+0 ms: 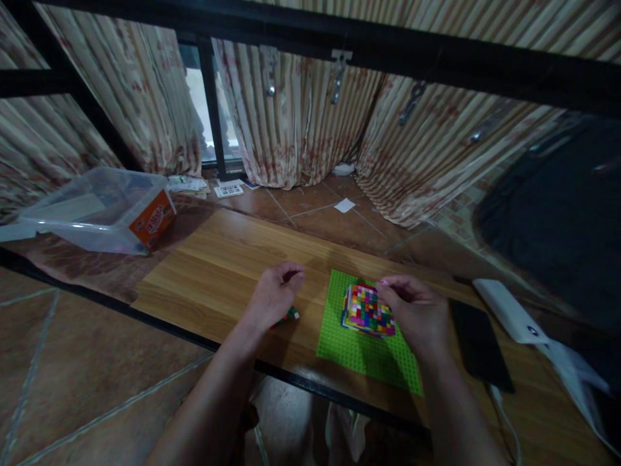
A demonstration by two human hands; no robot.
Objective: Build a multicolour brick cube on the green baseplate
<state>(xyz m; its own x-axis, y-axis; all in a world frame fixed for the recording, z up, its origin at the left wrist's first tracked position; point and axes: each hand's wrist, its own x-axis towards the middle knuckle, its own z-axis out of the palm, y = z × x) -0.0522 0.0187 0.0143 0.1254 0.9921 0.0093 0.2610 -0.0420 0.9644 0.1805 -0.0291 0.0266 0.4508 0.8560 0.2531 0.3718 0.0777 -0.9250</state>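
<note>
A green studded baseplate (361,353) lies on the wooden table (213,259). On it stands a low square block of many-coloured small bricks (366,309). My right hand (414,310) hovers at the block's right side, fingertips pinched near its top edge; whether a brick is between them is too small to tell. My left hand (274,294) rests on the table left of the baseplate with fingers curled. A few loose red, green and white bricks (290,315) peek out beside its palm.
A clear plastic bin (97,207) with an orange label stands on the floor at the far left. A black phone (478,343) and a white power bank (507,310) with cable lie right of the baseplate. A black frame bar crosses overhead; curtains hang behind.
</note>
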